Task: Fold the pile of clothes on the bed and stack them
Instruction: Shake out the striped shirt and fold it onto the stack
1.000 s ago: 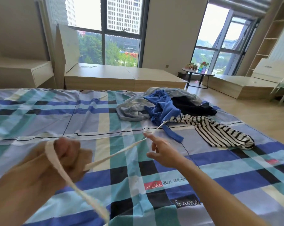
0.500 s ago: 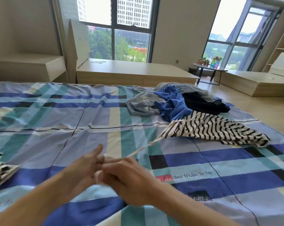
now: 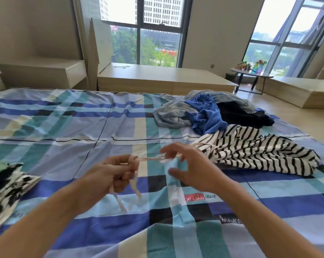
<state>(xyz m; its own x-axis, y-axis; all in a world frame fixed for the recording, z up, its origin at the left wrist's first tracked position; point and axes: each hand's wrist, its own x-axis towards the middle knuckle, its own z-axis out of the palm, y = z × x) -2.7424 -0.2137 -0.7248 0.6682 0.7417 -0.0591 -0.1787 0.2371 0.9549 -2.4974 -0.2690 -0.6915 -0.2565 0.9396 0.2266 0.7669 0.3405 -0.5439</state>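
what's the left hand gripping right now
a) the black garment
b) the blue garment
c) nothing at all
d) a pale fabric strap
d: the left hand has its fingers curled round a bunched pale strap, whose loose ends hang below the fist. The strap runs taut across to the right hand beside the striped garment. The blue garment and the black garment lie untouched farther back.

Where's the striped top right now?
In the head view, the striped top lies on the right side of the bed, just in front of the blue garment, beside the right hand.
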